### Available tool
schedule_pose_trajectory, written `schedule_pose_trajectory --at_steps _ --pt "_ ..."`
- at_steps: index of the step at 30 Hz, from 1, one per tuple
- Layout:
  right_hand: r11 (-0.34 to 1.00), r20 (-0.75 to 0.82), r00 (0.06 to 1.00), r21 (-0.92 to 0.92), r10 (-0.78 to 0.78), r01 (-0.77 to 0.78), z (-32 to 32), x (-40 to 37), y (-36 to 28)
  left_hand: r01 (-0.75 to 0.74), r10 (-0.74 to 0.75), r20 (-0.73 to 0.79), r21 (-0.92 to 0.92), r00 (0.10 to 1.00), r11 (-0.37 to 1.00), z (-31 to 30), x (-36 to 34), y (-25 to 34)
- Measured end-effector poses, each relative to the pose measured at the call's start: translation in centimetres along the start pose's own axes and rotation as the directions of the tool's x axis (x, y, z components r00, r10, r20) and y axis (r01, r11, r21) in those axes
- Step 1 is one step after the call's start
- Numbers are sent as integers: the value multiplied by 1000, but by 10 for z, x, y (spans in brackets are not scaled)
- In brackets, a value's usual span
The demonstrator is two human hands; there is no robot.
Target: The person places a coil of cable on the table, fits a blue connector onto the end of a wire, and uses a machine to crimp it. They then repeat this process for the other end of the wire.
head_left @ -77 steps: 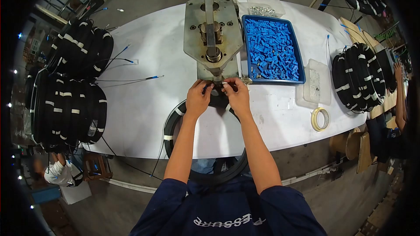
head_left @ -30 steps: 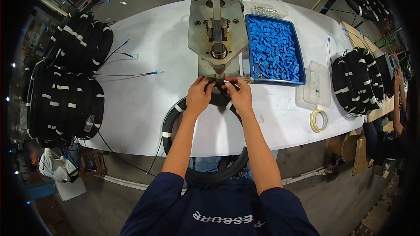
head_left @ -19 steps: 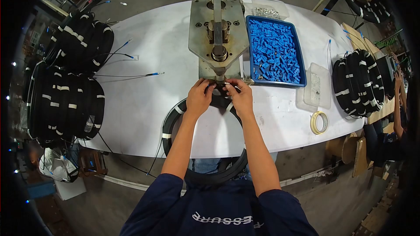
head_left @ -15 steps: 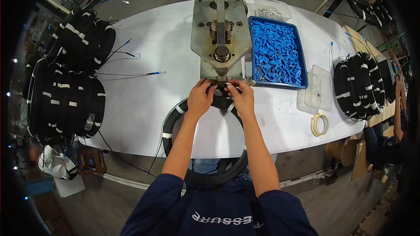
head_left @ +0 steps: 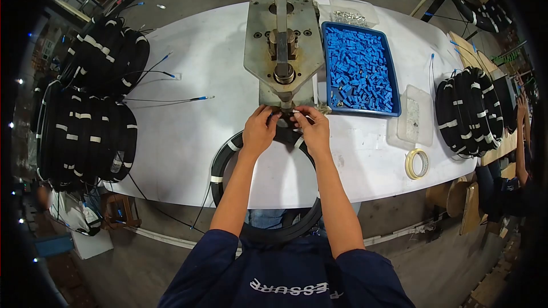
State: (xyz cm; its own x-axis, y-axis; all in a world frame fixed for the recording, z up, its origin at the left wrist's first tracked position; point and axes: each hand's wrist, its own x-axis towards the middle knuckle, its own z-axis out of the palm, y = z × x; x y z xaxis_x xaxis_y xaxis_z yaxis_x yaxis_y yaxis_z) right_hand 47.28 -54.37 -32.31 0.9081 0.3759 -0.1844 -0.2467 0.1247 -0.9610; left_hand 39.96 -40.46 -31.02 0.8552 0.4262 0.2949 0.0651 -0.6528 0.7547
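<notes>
My left hand (head_left: 260,130) and my right hand (head_left: 313,131) are close together at the lower tip of a metal press (head_left: 283,88). The left fingers are pinched together, and what lies between them is dark and too small to make out. A small whitish piece (head_left: 295,111) shows at the right thumb and forefinger, which are closed on it. Below my hands a coil of black cable (head_left: 217,166), bound with white tape, lies partly on the table and hangs over its front edge. My forearms cover parts of the coil.
A blue tray (head_left: 399,108) of small blue parts stands right of the press. Near it are a clear box (head_left: 416,117), a tape roll (head_left: 416,163) and a box of metal parts (head_left: 349,17). Cable coils (head_left: 85,137) flank both sides. Another person's arm (head_left: 520,142) shows far right.
The view has shifted slightly, so the press appears a little further left. Both hands stay at the press tip with fingers pinched, and the right fingers have shifted slightly.
</notes>
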Motion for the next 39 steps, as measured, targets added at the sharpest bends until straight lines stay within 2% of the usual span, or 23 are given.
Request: schedule_pose_trajectory --at_steps 18,20,27,30,33,35,39 --pt "1000 2 1000 6 -13 13 1 -2 -3 -68 68 -25 -23 997 997 0 -1 -1" --pt "1000 -3 1000 -8 -4 4 1 -2 -4 0 0 11 -39 1000 999 -1 0 -1" --pt "1000 -10 1000 2 -28 28 2 0 -1 -21 21 8 -50 1000 999 -3 0 2" --pt "1000 -34 999 -23 -22 21 5 0 -2 15 -14 28 -34 1000 999 -4 0 3" --pt "999 -45 999 -23 -26 25 6 1 -1 15 -14 15 -51 1000 999 -1 2 4" --pt "999 -56 998 -5 -42 42 7 1 -1 -70 60 -78 -137 995 988 1 3 3" --pt "999 -65 998 -39 -5 3 10 2 -3 -18 12 -52 -119 999 993 1 6 5"
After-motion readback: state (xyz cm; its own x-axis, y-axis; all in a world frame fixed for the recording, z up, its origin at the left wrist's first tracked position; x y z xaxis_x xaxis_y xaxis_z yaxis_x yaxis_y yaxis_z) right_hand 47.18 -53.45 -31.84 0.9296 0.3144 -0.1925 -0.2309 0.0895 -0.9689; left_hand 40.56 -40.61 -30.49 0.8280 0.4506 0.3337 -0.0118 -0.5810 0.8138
